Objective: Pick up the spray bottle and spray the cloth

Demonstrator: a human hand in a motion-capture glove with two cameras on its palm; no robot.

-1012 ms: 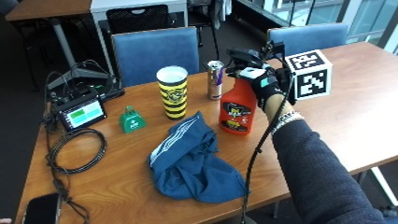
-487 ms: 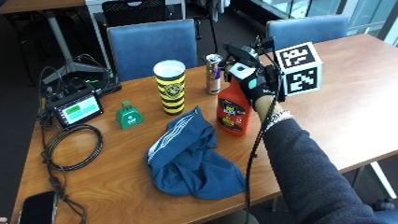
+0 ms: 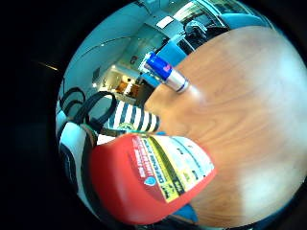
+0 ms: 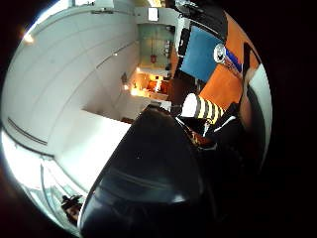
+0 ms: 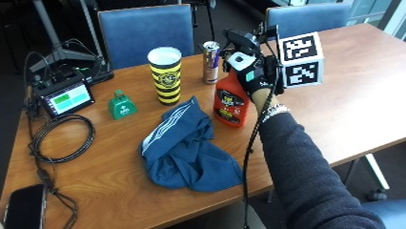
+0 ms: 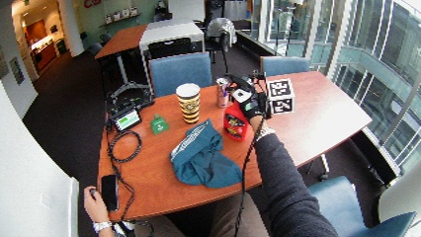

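Note:
A red spray bottle (image 5: 229,102) with a black head stands upright near the middle of the wooden table (image 5: 342,109), right of the blue cloth (image 5: 187,148). My gloved right hand (image 5: 257,76) grips its neck and head from the right, fingers curled round it. Whether the base rests on the table or hangs just above it I cannot tell. The little finger side palm view is filled by the bottle's red body and label (image 3: 148,177). Its black head (image 4: 148,183) shows close in the thumb side view. The cloth (image 6: 200,158) lies crumpled, apart from the bottle (image 6: 234,127).
Behind the bottle stand a yellow-and-black striped cup (image 5: 166,76) and a slim can (image 5: 210,62). A green bell (image 5: 120,105), a small monitor (image 5: 63,98), a cable coil (image 5: 60,138) and a phone (image 5: 25,207) sit at the left. Blue chairs (image 5: 143,31) line the far edge.
The outside camera has shifted. My hand keeps its hold on the bottle's neck; the bottle stays by the cloth, and the cloth has not moved.

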